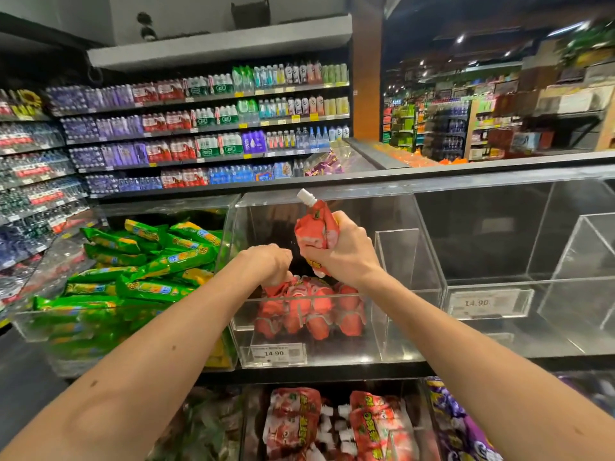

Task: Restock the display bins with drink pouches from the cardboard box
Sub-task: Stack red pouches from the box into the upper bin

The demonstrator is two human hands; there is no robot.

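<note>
1. Your landmark is the middle bin (339, 352), the clear acrylic one with the price tag (276, 353) reading 14.90 on its front.
2. Your right hand (339, 251) is above the middle bin's opening, fingers wrapped tightly round a red pouch (316, 227). The pouch stands roughly upright and is crumpled by your grip, with its white cap (304, 196) pointing up and to the left.
3. Your left hand (269, 261) reaches down into the middle bin at its left side. Its fingers are curled round the top of a second pouch (278, 287).
4. The second pouch lies against the pile of red pouches (309, 307) that covers the middle bin's floor.
5. Just left of the middle bin, a neighbouring bin holds green packs (149, 261) heaped high.
6. Just right of the middle bin stands another clear bin (429, 261), also tagged 14.90.
7. Below the middle bin, a lower row shows more red pouches (293, 420), with purple pouches (459, 424) to their right.
</note>
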